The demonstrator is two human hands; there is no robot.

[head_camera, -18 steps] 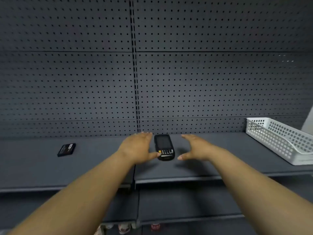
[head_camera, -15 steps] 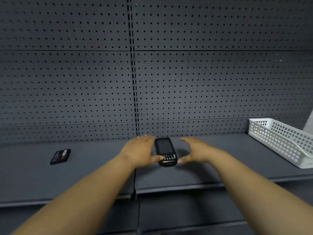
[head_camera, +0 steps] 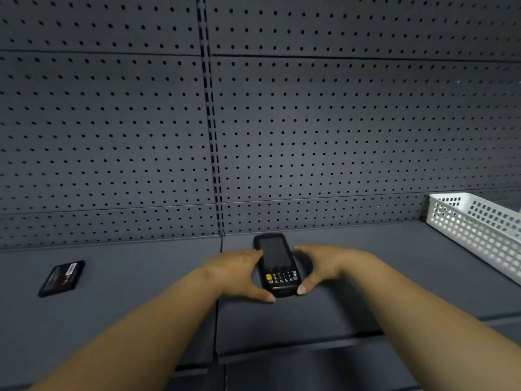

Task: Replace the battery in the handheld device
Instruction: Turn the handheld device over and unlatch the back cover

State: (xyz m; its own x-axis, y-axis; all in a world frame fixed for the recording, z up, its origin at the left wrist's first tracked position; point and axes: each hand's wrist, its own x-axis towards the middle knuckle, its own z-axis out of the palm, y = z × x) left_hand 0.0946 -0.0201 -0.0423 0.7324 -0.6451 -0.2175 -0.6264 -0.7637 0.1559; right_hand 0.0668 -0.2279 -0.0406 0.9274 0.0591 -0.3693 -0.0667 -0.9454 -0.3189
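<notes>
A black handheld device (head_camera: 275, 258) with a dark screen and a small keypad lies face up on the grey shelf (head_camera: 135, 300), near the middle. My left hand (head_camera: 236, 270) cups its left side, thumb at the near corner and fingertips against the upper edge. On the other side my right hand (head_camera: 329, 263) does the same, so the device is clasped between both hands. A flat black battery (head_camera: 62, 277) with a label lies alone on the shelf far to the left.
A white perforated plastic basket (head_camera: 479, 230) stands at the right end of the shelf. A grey pegboard wall (head_camera: 310, 122) rises right behind the device. The shelf's front edge runs below my forearms, with a lower shelf beneath.
Both hands have closed in from a small gap on either side until they touch the device. The view has moved nearer to the shelf.
</notes>
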